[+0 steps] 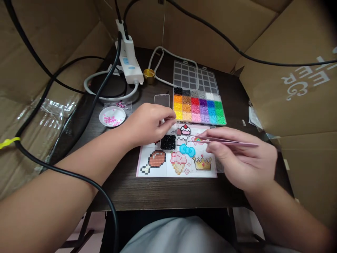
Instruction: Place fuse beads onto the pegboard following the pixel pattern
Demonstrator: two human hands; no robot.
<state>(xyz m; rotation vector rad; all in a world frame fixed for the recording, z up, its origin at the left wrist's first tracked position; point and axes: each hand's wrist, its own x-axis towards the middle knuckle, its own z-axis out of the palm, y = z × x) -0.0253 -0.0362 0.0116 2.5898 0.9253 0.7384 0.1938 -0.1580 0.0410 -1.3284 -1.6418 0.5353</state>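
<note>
My left hand is closed, thumb and forefinger pinching the edge of a clear plastic lid. Just below that lid stands a small clear box of black beads. Pink tweezers rest between the thumb and fingers of my right hand. Their tips point left and are slightly apart; I cannot make out a bead between them. A blue bead bow lies just below the tips, on a pattern sheet printed with pixel pictures such as an ice cream, a crown and a drumstick.
Behind the sheet is an open bead case with many colours. A white dish of pink beads sits at the left. Farther back are a power strip and a small gold cup. Black cable crosses over my left forearm; cardboard walls surround the table.
</note>
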